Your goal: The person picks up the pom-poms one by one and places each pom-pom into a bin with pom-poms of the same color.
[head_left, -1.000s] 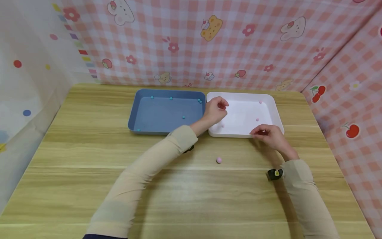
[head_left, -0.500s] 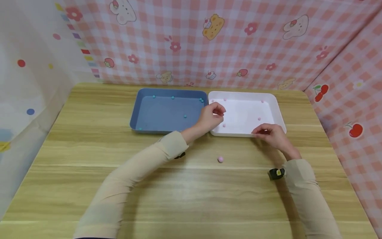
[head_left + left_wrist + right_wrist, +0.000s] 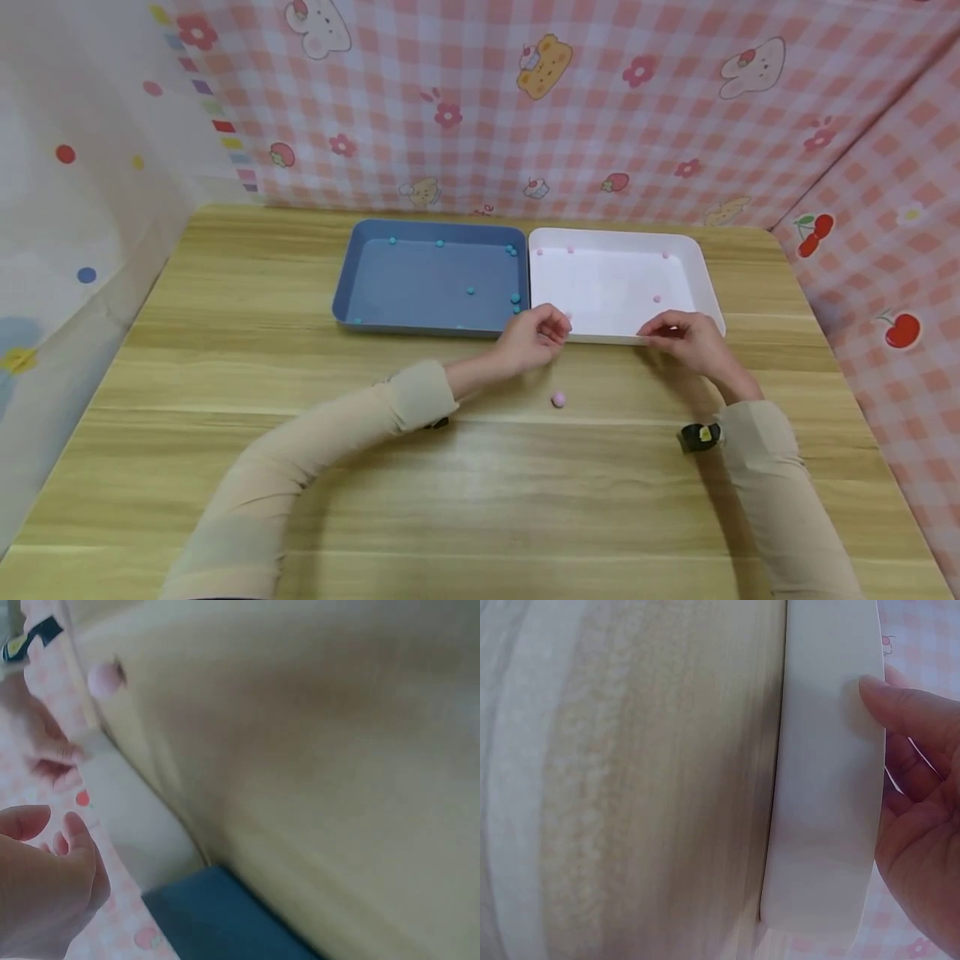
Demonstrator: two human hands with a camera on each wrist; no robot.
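My left hand (image 3: 528,340) is at the near inner corner where the two trays meet. Its fingers are loosely bent, and in the left wrist view a gap shows between thumb and fingertips, with nothing held. My right hand (image 3: 693,342) pinches the near rim of the white tray (image 3: 615,339); in the right wrist view the thumb (image 3: 900,709) lies on the outer wall and the fingers pass behind the rim. Several small pink beads (image 3: 657,298) lie inside this tray. A larger pink ball (image 3: 558,400) rests on the table in front of the trays.
Left of the white tray, close against it, stands a blue tray (image 3: 431,329) with several small teal beads (image 3: 470,291) and a slightly bigger teal ball (image 3: 515,297). Both trays sit near the back edge of the wooden table (image 3: 450,500). A checked pink curtain (image 3: 420,67) hangs behind.
My left hand has drawn back from over the white tray toward me, uncovering beads in both trays. The right hand keeps its hold on the rim, and the pink ball stays put.
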